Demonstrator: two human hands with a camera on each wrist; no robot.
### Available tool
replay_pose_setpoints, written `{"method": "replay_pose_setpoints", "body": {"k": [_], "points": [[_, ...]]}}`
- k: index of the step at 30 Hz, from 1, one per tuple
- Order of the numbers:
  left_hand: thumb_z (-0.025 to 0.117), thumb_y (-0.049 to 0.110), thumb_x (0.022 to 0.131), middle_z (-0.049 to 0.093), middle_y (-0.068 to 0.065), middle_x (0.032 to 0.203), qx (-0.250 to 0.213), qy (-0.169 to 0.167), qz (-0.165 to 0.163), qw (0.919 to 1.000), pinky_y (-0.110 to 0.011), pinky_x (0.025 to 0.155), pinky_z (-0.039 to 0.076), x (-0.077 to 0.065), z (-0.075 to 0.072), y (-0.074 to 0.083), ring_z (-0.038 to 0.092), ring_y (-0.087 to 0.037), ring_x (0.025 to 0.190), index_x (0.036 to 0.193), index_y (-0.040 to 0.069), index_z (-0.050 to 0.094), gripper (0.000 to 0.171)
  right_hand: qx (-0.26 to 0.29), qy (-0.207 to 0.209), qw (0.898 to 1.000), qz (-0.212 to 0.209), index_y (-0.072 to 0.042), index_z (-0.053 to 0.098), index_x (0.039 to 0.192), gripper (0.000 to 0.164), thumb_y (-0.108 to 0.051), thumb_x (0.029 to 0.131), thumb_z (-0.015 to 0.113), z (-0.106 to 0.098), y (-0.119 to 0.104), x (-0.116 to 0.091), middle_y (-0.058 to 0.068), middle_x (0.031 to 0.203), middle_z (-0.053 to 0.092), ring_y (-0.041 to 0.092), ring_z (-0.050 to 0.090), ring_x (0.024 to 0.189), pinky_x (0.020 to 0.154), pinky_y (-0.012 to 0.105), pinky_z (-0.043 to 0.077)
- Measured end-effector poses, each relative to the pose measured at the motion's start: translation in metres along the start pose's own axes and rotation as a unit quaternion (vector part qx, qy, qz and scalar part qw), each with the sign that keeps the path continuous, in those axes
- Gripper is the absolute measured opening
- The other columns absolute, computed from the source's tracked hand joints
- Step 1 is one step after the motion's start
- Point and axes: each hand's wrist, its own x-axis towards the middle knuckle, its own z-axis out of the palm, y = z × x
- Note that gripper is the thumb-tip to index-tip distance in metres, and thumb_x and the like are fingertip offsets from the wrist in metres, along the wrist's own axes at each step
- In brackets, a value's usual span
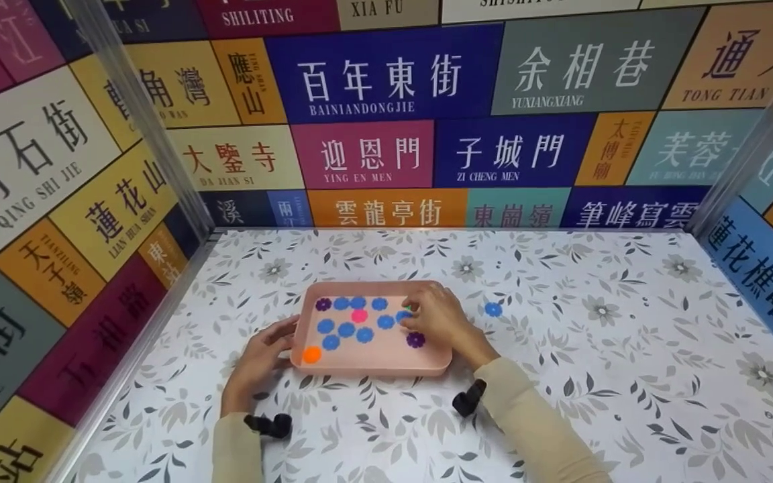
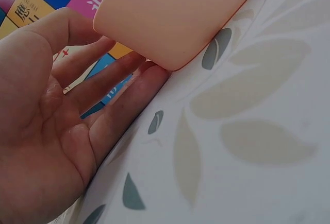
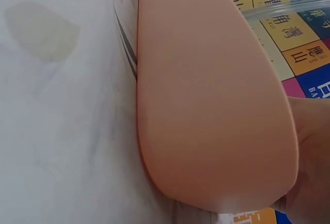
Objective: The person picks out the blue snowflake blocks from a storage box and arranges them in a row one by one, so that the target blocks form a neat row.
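Observation:
A shallow pink tray stands on the table and holds several blue flower-shaped pieces, two dark purple ones, a pink one and an orange round one. My left hand rests against the tray's left end. In the left wrist view, its loosely bent fingers touch the tray's corner. Over the right end of the tray is my right hand, fingers bent down at a blue piece and a green piece. Its fingertips are partly hidden, and the tray wall covers them in the right wrist view.
One blue flower-shaped piece lies on the table to the right of the tray. Leaf-and-flower patterned covering spreads over the tabletop. Panels with street names stand behind and at both sides, with clear corner posts.

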Motion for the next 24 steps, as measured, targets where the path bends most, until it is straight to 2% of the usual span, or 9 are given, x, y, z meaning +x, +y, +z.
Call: {"method": "replay_pose_setpoints", "body": {"k": [4,10,17,20,24], "points": [[0.06,0.023,0.099,0.057,-0.008,0.147,0.002,0.001,-0.004,1.0,-0.034,0.088,0.059,0.001,0.0,0.001,0.065,-0.022,0.116,0.142,0.023,0.057,0.043,0.018,-0.026,0.999,-0.008,-0.009,0.078,0.104,0.034,-0.027,0.077,0.087,0.003,0.002,0.005,0.004,0.093,0.076,0.024,0.061,0.1,0.104,0.045,0.043],[0.059,0.021,0.099,0.055,-0.005,0.149,-0.003,0.001,-0.017,0.9999,-0.034,0.089,0.059,0.0,0.0,0.002,0.062,-0.022,0.118,0.142,0.026,0.057,0.044,0.027,-0.041,0.999,-0.003,-0.007,0.076,0.109,0.036,-0.025,0.078,0.085,0.005,0.005,0.01,0.006,0.101,0.076,0.025,0.064,0.104,0.104,0.044,0.046],[0.058,0.031,0.1,0.054,0.0,0.15,0.027,0.004,-0.04,0.9988,-0.035,0.094,0.056,0.0,0.001,0.003,0.061,-0.021,0.119,0.142,0.032,0.055,0.042,0.006,-0.046,0.999,0.014,-0.008,0.077,0.108,0.032,-0.027,0.082,0.082,0.009,0.007,0.011,0.005,0.105,0.076,0.03,0.057,0.125,0.117,0.051,0.037],[0.058,0.031,0.1,0.055,0.001,0.149,0.028,0.007,-0.041,0.9988,-0.036,0.096,0.056,-0.001,0.001,0.003,0.06,-0.021,0.12,0.142,0.032,0.055,0.042,0.003,-0.05,0.998,0.022,-0.009,0.077,0.109,0.031,-0.028,0.084,0.081,0.011,0.007,0.011,0.006,0.109,0.076,0.032,0.052,0.132,0.119,0.052,0.034],[0.06,0.027,0.099,0.057,-0.003,0.147,0.008,0.002,-0.014,0.9999,-0.036,0.093,0.058,-0.001,0.0,0.001,0.062,-0.022,0.119,0.142,0.027,0.057,0.043,-0.008,-0.045,0.999,0.0,-0.007,0.078,0.107,0.031,-0.026,0.083,0.082,0.01,0.008,0.011,0.006,0.105,0.077,0.031,0.06,0.121,0.121,0.05,0.031]]}}
